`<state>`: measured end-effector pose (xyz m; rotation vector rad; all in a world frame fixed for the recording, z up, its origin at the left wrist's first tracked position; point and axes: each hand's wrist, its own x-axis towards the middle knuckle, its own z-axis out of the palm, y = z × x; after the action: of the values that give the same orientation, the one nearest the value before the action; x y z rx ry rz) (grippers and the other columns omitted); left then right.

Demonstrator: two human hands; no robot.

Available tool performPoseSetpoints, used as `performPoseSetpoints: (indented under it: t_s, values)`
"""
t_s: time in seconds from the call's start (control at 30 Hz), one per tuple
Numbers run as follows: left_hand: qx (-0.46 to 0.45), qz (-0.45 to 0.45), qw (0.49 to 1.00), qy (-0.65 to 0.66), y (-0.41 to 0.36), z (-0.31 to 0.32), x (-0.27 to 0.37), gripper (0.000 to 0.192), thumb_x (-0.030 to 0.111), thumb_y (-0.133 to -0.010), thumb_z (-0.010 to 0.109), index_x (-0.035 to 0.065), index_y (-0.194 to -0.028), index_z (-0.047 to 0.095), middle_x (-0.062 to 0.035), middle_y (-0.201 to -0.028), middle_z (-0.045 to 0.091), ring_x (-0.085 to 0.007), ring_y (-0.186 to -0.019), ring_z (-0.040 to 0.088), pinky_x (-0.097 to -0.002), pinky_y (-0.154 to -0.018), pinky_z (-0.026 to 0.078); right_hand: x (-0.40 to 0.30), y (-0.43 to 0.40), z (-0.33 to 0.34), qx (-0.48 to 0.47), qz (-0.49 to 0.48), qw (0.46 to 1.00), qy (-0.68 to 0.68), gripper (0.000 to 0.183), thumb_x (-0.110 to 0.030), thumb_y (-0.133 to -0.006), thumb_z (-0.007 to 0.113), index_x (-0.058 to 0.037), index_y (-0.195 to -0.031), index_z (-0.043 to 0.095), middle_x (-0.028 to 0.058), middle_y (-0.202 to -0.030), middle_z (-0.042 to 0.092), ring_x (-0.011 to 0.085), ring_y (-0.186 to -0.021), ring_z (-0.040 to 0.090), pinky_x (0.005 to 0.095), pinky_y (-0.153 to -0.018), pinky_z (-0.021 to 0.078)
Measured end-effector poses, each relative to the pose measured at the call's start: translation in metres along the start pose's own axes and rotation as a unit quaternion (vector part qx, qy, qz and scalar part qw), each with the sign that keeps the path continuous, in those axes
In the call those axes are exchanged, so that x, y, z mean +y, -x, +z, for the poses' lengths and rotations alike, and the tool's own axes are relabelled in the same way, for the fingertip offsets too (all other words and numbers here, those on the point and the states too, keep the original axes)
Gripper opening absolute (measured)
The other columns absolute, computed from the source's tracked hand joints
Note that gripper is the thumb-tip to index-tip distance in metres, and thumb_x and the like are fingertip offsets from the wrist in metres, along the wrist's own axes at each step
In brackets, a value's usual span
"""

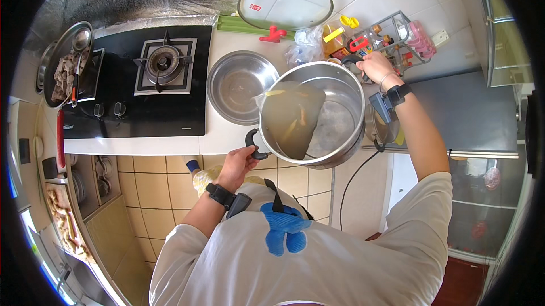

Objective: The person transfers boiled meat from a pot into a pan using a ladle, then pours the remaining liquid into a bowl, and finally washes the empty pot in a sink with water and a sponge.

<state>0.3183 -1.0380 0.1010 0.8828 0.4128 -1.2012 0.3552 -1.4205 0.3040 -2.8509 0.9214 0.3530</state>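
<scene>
I hold a large metal stockpot (340, 129) tilted to the left. My left hand (238, 165) grips its near black handle (251, 141), and my right hand (377, 67) is closed on the far black handle (351, 60). Cloudy brownish liquid (289, 114) with several pale yellowish pieces in it has run to the pot's left side and reaches the rim. A little appears to spill over that rim above a wide stainless steel basin (232, 70), which sits on the white counter just left of the pot. The basin's bottom shows through.
A black gas hob (179, 114) lies left, with a wok (53, 93) of meat pieces and a ladle (81, 42). A glass lid (285, 4) leans on the tiles. Behind the pot stand a plastic bag (306, 46) and a bottle rack (400, 42); a corded metal pot (379, 123) is right.
</scene>
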Motion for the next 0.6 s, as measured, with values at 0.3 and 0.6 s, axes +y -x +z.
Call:
performPoseSetpoints:
  t_s: [0.3, 0.6]
  values:
    - [-0.018, -0.014, 0.999, 0.033, -0.006, -0.005, -0.001, 0.021, 0.016, -0.091, 0.051, -0.0020, -0.097, 0.061, -0.0046, -0.080, 0.061, -0.0104, -0.068, 0.053, -0.0230, -0.066, 0.045, -0.010, -0.006, -0.008, -0.041, -0.056, 0.986, 0.149, 0.036, -0.030, -0.086, 0.053, -0.0013, -0.071, 0.067, 0.0165, -0.077, 0.064, 0.0328, -0.083, 0.062, 0.0412, -0.077, 0.0478]
    - [-0.028, -0.037, 0.997, 0.061, -0.011, -0.007, -0.003, 0.019, 0.016, -0.090, 0.051, -0.0001, -0.094, 0.060, -0.0042, -0.078, 0.060, -0.0110, -0.068, 0.053, -0.0233, -0.066, 0.045, -0.012, -0.020, -0.002, 0.010, -0.007, 0.997, 0.081, 0.026, -0.021, -0.078, 0.062, 0.0025, -0.066, 0.064, 0.0155, -0.064, 0.063, 0.0278, -0.063, 0.062, 0.0379, -0.062, 0.0454]
